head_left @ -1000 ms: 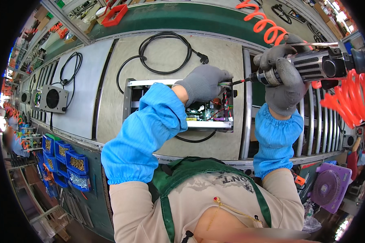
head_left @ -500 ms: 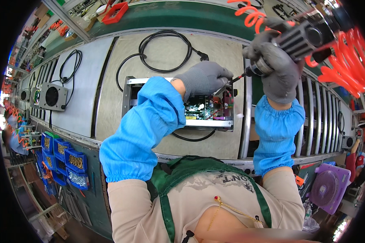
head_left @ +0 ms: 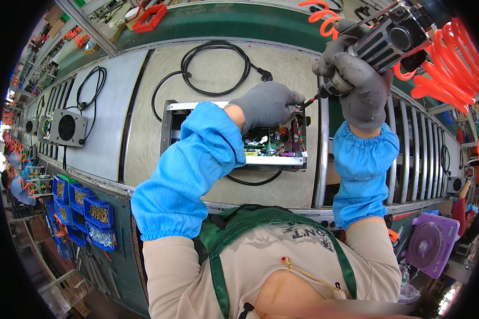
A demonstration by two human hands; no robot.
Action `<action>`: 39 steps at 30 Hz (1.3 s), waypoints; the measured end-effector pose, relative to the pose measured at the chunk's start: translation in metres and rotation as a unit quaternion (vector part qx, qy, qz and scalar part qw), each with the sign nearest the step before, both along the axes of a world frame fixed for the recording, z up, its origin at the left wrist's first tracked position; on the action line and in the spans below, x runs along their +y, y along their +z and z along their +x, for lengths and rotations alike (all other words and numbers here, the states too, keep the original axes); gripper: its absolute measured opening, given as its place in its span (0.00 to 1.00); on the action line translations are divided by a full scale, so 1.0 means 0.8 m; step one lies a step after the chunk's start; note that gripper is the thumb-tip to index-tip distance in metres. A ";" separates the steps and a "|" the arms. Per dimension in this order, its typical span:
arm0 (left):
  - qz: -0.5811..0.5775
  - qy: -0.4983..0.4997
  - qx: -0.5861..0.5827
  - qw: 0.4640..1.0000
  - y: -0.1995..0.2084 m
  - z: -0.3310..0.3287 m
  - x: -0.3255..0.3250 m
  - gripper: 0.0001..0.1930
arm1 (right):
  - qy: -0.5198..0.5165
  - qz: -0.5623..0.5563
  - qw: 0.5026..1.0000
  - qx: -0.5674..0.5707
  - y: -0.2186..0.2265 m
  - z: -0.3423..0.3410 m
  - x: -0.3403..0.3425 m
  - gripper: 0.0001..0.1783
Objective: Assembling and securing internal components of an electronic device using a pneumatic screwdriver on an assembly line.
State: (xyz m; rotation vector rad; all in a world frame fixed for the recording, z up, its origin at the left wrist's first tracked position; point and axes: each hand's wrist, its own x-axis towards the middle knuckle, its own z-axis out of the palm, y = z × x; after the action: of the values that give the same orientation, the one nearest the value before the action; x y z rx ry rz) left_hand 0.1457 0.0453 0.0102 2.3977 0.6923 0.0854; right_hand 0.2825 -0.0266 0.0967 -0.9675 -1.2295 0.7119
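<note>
Right hand (head_left: 361, 85) is gripping the driver (head_left: 387, 45), tilting it steeper, seemingly aligning its bit (head_left: 310, 102) beside left hand (head_left: 269, 105), whose hold is unclear

We get bright, even light on the work plate (head_left: 143, 133), with white glare at nine and four o'clock. The green belt (head_left: 239, 21) bows at twelve; five o'clock smears, and black swallows the corners.

Grey plate (head_left: 292, 191) was occupied by open metal chassis (head_left: 271, 160) – coiled blk cable (head_left: 187, 75) laid behind; adj. white plate (head_left: 112, 146) was taken up by fan unit (head_left: 67, 127).
</note>
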 end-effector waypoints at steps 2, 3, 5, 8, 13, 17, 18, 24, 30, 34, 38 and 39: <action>0.019 0.002 -0.005 1.000 -0.002 0.000 -0.003 0.15 | 0.004 0.024 0.999 0.027 -0.001 0.002 0.001 0.26; 0.019 0.001 -0.006 1.000 -0.002 -0.001 -0.005 0.15 | -0.004 0.014 1.000 0.019 -0.001 0.004 0.000 0.27; -0.021 0.056 -0.076 0.995 -0.004 -0.004 -0.008 0.12 | -0.013 0.002 1.000 0.011 0.000 0.006 -0.001 0.27; -0.003 0.036 -0.063 0.997 0.000 -0.004 -0.006 0.10 | -0.010 -0.021 0.999 -0.026 0.000 0.008 -0.001 0.27; -0.021 0.033 -0.060 0.997 0.003 -0.005 -0.006 0.10 | -0.013 -0.017 1.000 0.004 -0.002 0.007 0.002 0.25; -0.022 0.021 -0.052 0.998 0.001 -0.002 -0.003 0.10 | -0.010 -0.009 1.000 0.008 -0.004 0.008 0.002 0.25; -0.023 0.022 -0.052 0.998 0.001 -0.003 -0.003 0.10 | -0.013 -0.019 1.000 -0.001 -0.004 0.009 0.004 0.25; -0.012 0.020 -0.042 0.999 0.000 -0.003 -0.005 0.11 | -0.017 -0.011 1.000 -0.012 -0.008 0.009 0.002 0.26; -0.011 0.025 -0.037 0.999 -0.003 -0.001 -0.007 0.11 | -0.033 -0.021 0.999 -0.033 -0.005 0.001 0.001 0.24; -0.008 0.048 -0.071 0.996 -0.003 0.002 -0.007 0.11 | -0.030 -0.010 0.998 -0.053 -0.001 0.001 0.002 0.23; 0.003 0.067 -0.095 0.993 -0.007 -0.001 -0.005 0.11 | -0.022 -0.019 0.999 -0.038 -0.003 -0.003 0.005 0.23; 0.004 0.076 -0.093 0.993 -0.011 -0.003 -0.005 0.11 | -0.022 -0.027 0.999 -0.038 -0.005 -0.003 0.007 0.23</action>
State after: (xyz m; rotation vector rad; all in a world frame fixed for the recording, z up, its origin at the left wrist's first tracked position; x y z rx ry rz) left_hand 0.1436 0.0415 0.0015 2.3044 0.7846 0.3711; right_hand 0.2800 -0.0211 0.0927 -1.0720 -1.2572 0.6824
